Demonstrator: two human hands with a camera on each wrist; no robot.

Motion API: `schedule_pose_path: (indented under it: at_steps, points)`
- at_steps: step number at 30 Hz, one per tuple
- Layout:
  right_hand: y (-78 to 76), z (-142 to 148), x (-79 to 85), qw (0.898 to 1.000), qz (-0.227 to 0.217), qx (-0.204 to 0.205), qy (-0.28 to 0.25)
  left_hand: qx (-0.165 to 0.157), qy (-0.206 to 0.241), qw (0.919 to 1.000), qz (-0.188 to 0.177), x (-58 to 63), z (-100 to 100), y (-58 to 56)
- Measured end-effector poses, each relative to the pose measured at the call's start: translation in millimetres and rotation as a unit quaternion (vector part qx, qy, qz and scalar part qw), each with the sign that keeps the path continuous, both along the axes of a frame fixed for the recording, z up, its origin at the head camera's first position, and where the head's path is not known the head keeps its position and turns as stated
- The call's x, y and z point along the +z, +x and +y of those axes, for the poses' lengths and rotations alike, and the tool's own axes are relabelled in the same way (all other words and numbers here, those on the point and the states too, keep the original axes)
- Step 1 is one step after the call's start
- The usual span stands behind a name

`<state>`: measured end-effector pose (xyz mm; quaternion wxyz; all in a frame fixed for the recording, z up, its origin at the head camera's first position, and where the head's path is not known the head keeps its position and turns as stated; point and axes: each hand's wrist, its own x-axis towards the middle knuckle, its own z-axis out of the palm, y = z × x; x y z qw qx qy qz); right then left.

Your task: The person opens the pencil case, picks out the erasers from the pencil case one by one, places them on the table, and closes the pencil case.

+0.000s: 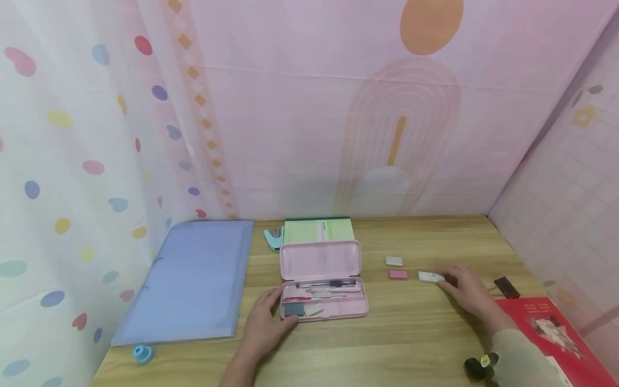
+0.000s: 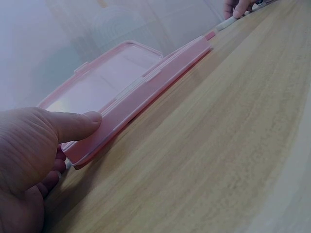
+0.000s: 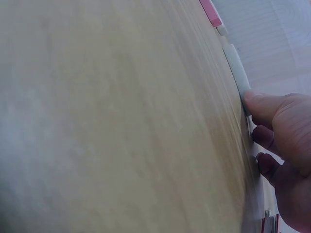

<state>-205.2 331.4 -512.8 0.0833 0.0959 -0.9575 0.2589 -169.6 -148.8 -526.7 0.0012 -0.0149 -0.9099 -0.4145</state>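
Observation:
An open pink pencil case (image 1: 331, 309) lies with its lid tipped back, holding several pens, a dark grey block (image 1: 293, 309) and a whitish piece (image 1: 313, 309). My left hand (image 1: 263, 325) grips its left end; in the left wrist view the thumb lies on the front rim of the case (image 2: 150, 85), fingers round the end. Further right, my right hand (image 1: 466, 290) pinches the near end of a white eraser (image 1: 427, 277), its long edge low along the tabletop in the right wrist view. A pink eraser (image 1: 398, 274) and a greyish-white eraser (image 1: 394, 261) lie left of it.
Behind the case are a green notebook (image 1: 316, 230) and a light-blue stapler (image 1: 273, 239). A blue folder (image 1: 188, 285) covers the left side, with a small blue round object (image 1: 143, 353) before it. At right lie a black clip (image 1: 506, 287) and a red booklet (image 1: 556, 328).

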Motion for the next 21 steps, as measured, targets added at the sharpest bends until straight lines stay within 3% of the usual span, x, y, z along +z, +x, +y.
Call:
schedule_pose_path:
  at_steps: [21]
  points:
    - [1.8, 2.2, 0.4, 0.999, -0.019, -0.019, -0.024, -0.005, -0.001, 1.0, 0.005, 0.7, 0.0, 1.0]
